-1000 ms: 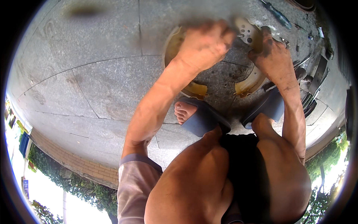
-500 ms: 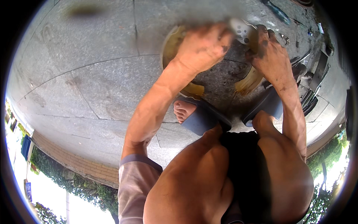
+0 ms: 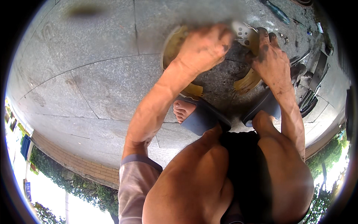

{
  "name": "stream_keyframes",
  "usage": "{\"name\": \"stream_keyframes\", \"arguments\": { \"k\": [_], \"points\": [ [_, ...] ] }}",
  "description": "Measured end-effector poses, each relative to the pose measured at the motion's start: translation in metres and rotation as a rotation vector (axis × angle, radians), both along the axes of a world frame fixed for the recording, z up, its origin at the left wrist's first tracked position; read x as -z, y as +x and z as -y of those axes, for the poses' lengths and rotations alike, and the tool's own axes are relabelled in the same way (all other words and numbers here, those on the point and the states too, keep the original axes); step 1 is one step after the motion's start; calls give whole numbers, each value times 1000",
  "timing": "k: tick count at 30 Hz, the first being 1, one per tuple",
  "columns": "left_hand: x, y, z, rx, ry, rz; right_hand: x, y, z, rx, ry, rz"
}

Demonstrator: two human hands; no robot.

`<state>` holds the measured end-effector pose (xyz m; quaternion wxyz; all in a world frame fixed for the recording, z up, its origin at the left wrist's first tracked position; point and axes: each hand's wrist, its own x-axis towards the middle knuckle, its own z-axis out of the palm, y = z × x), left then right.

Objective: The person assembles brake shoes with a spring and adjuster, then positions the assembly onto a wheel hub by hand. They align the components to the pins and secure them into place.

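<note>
A ring-shaped yellow-brown part, open on its near side, lies or is held low over the pavement ahead of my feet. Its upper right section is whitish and pierced with several small holes. My left hand is closed above the ring's far left portion; a blur hides its fingertips and whatever they grip. On the right, my right hand wraps its fingers over the ring's edge, beside the pierced section. Dark grime marks both hands.
Dark blue slippers are on my feet, close to the ring's near ends. A blue-handled tool lies at the far right. Dark metal strips and tools are piled right of my right hand. A low brick edging borders the grey paving.
My right hand and the right side of the ring have shifted very slightly toward me. The left hand stays nearly in place, its fingers still blurred.
</note>
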<state>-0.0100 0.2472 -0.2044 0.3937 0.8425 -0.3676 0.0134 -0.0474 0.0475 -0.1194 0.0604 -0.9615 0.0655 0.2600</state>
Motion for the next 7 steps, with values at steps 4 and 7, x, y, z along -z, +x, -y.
{"name": "stream_keyframes", "arguments": {
  "k": [4,7],
  "points": [
    [0,-1,0,-13,46,-29,-4,2,-5,38,-29,-42],
    [-1,0,-2,11,41,-3,2,-5,-2,58,-22,-42]
  ]
}}
